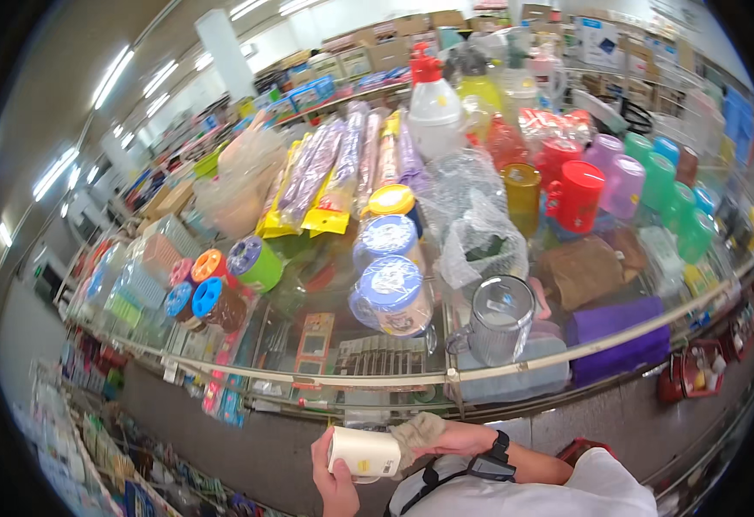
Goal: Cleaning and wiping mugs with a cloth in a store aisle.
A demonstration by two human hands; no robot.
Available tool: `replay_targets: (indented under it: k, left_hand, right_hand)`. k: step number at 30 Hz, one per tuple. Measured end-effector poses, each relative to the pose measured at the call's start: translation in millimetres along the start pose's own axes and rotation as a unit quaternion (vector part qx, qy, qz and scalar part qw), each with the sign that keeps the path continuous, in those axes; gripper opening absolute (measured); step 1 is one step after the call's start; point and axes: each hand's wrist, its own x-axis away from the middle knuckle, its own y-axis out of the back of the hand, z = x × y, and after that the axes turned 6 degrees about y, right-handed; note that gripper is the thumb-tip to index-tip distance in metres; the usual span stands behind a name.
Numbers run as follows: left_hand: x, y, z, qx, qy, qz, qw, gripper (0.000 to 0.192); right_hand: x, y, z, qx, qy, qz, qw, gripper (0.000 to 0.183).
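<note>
My left hand [335, 475] grips a cream-coloured mug [365, 452] by its base end, thumb along the side. The mug lies on its side and bears a yellow sticker and some writing. At its other end my right hand [445, 438] holds a beige-grey cloth [417, 434] against the rim; whether cloth reaches inside is hidden. Both hands are in front of my body, just off the near edge of a glass display counter [377, 380]. On that counter, closest to the hands, a clear glass mug [501, 320] stands upside down beside lidded blue-topped cups [395, 296].
Red mugs [578, 197], green cups [695, 236] and a purple folded item [619, 339] crowd the counter's right side. Left are plastic holders [218, 304] and wrapped rolls [344, 168]. A white sprayer [434, 106] stands behind. Red baskets [692, 371] rest on the floor; shelving [102, 446] is at lower left.
</note>
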Motion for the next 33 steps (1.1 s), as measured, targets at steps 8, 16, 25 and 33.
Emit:
replay_targets:
  k: [8,16,25,33]
  left_hand:
    - [26,23,79,0.156,0.010,0.078,0.985,0.061]
    - [63,61,89,0.209,0.089,0.106,0.968,0.057]
    - [70,71,36,0.210,0.023,0.141,0.967,0.055]
    - [97,-33,-46,0.157,-0.020,0.327,0.932,0.055]
  right_hand:
    - [-7,-51,-62,-0.083,0.090,-0.082,0.989,0.041]
    - [-3,-95,-99,0.099,0.074,-0.177,0.976,0.032]
    - [72,-125,-107,0.141,0.281,-0.377,0.871,0.044]
    - [191,-135,-102,0.241,0.244,-0.413,0.844,0.026]
